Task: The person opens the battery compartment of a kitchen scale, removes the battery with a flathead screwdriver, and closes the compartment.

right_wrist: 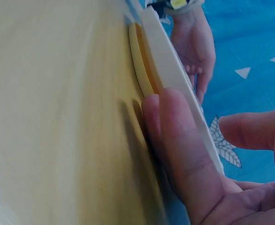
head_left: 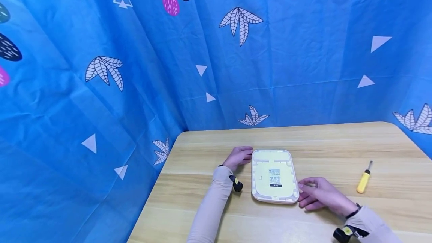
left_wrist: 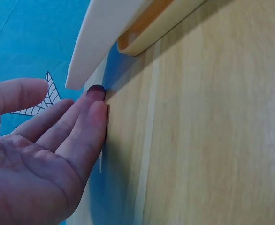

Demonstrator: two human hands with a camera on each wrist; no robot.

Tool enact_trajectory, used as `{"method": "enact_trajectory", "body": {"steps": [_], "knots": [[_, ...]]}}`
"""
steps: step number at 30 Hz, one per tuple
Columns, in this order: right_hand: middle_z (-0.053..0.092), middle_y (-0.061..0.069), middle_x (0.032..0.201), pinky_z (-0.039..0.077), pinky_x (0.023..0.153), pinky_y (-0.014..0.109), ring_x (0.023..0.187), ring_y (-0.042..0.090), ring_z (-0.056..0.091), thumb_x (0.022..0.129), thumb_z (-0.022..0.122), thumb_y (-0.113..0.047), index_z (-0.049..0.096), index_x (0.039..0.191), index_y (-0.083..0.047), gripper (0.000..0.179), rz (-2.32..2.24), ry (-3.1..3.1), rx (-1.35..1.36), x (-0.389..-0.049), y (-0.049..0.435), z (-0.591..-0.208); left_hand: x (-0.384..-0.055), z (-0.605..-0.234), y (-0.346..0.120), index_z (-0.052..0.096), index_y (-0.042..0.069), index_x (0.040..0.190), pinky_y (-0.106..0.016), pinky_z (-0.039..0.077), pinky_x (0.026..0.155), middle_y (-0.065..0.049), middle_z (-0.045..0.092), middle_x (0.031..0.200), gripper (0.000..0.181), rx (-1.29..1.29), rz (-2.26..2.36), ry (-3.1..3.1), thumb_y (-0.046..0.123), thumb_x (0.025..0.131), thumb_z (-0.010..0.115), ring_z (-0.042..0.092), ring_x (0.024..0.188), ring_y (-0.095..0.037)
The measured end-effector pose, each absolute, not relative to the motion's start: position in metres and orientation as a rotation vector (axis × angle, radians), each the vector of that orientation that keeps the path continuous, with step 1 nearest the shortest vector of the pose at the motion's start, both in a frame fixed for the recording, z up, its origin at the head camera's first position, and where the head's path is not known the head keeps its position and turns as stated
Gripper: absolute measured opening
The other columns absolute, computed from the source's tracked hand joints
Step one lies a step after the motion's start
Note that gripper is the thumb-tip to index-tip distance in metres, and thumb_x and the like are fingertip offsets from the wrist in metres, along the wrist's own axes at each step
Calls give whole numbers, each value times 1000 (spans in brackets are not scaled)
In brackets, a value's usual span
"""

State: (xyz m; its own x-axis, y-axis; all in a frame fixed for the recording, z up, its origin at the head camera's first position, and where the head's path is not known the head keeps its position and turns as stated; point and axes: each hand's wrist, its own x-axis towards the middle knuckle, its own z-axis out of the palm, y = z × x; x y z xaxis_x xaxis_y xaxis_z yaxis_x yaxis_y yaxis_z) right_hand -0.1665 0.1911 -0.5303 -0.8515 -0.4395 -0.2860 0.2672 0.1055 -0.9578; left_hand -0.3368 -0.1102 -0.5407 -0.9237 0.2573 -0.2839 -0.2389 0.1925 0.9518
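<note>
A flat white device (head_left: 260, 188) with rounded corners lies on the table with a printed label (head_left: 275, 177) on its upward face. From the side, its white slab (left_wrist: 104, 37) sits over a smaller yellow-orange base (left_wrist: 144, 40). My left hand (head_left: 238, 158) is at its upper left edge, the fingers loosely extended and the thumb apart in the left wrist view. At the lower right edge, my right hand (head_left: 322, 196) has its fingertips (right_wrist: 172, 101) right by the side of the slab, thumb held away from it.
A screwdriver (head_left: 363, 182) with a yellow handle lies to the right of my right hand, its tip pointing away. The wooden table (head_left: 195, 183) meets a blue patterned curtain (head_left: 297, 66) at the back and left. Dark cameras are strapped to both wrists.
</note>
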Motion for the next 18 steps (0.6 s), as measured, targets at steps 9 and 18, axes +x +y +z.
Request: {"method": "enact_trajectory", "body": {"steps": [9, 18], "knots": [[72, 24, 99, 64, 80, 40, 87, 31, 74, 98, 58, -19, 20, 141, 23, 71, -1867, 1819, -184, -160, 185, -536, -336, -546, -104, 67, 6, 124, -32, 64, 85, -13, 73, 113, 30, 38, 1763, 2110, 15, 95, 63, 73, 92, -18], [73, 22, 96, 64, 81, 39, 85, 28, 74, 96, 60, -14, 22, 140, 24, 69, -1892, 1810, -186, -158, 185, -538, -334, -546, -104, 67, 4, 123, -32, 64, 83, -16, 73, 113, 30, 16, 1798, 2071, 9, 93, 63, 74, 89, -18]]}}
